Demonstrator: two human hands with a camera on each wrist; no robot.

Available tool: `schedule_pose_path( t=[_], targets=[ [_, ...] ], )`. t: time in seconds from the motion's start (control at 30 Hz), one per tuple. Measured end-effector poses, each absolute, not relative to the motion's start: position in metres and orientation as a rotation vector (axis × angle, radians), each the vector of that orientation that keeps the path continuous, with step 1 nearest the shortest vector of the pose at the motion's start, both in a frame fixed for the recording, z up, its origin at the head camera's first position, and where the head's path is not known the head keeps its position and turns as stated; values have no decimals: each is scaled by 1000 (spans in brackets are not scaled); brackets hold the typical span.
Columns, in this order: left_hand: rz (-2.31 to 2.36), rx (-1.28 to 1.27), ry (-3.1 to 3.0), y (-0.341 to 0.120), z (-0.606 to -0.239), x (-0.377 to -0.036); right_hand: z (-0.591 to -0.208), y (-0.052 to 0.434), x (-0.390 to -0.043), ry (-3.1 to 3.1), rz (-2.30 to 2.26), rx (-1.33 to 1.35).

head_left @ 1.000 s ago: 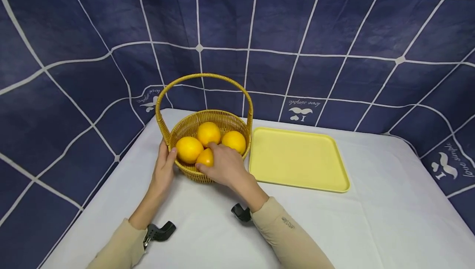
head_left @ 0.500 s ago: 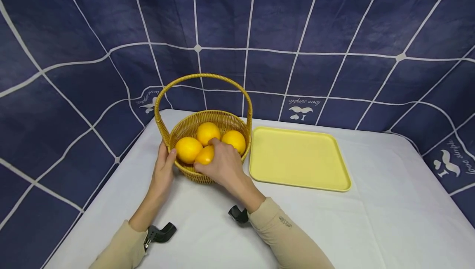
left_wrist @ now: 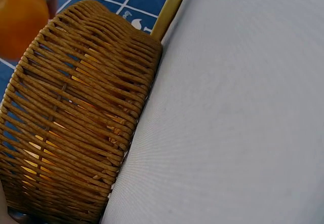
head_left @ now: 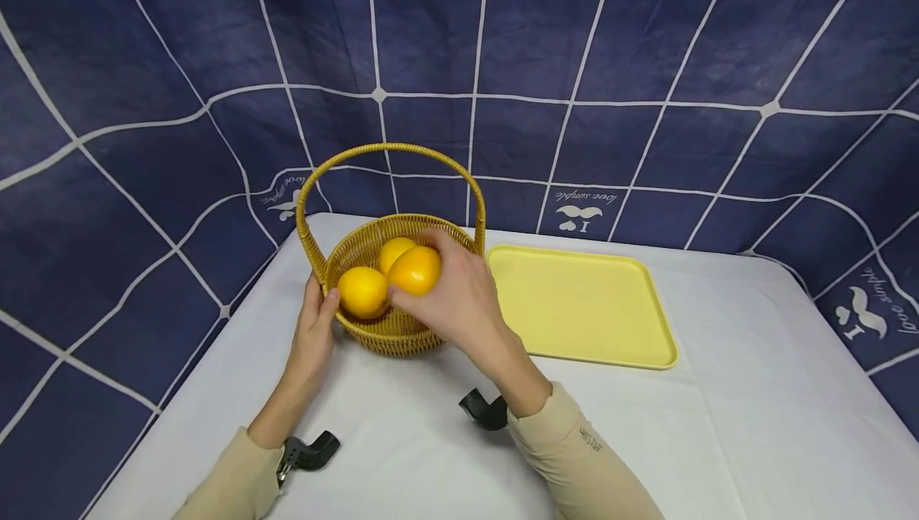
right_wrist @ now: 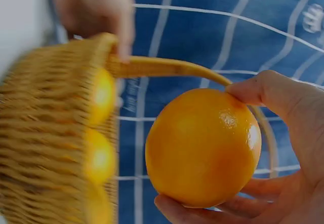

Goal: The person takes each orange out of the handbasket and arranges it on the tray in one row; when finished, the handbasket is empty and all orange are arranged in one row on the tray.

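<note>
My right hand (head_left: 467, 293) grips an orange (head_left: 416, 271) between thumb and fingers, above the woven basket's right side. In the right wrist view the held orange (right_wrist: 202, 148) is glossy and clear of the basket (right_wrist: 45, 138). My left hand (head_left: 310, 340) holds the left side of the wicker basket (head_left: 391, 343), its thumb over the rim. Inside the basket lie a front-left orange (head_left: 363, 293) and a rear orange (head_left: 393, 252). A third orange (right_wrist: 98, 203) shows at the rim in the right wrist view; my right hand hides it in the head view.
A yellow rectangular tray (head_left: 589, 313) lies right of the basket on the white tablecloth (head_left: 754, 392). The basket's tall arched handle (head_left: 391, 147) stands up over its opening. A dark blue checked curtain (head_left: 646, 41) hangs behind and at the sides.
My right hand has lifted the orange out from among the others, upward and slightly right. My left hand has stayed on the basket's side.
</note>
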State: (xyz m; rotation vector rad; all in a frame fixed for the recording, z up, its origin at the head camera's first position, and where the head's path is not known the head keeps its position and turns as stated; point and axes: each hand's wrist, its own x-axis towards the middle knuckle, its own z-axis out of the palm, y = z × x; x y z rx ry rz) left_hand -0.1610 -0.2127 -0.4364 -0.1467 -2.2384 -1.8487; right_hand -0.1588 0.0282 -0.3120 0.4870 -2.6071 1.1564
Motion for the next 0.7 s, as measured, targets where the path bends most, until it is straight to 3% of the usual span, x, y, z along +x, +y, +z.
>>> schedule_pose_path(
  t=[0.3, 0.7],
  targets=[
    [-1891, -139, -2223, -212, -436, -161, -274, 70, -149, -2446, 1325, 410],
    [-1920, -132, -2200, -212, -434, -162, -259, 119, -165, -2309, 1348, 159]
  ],
)
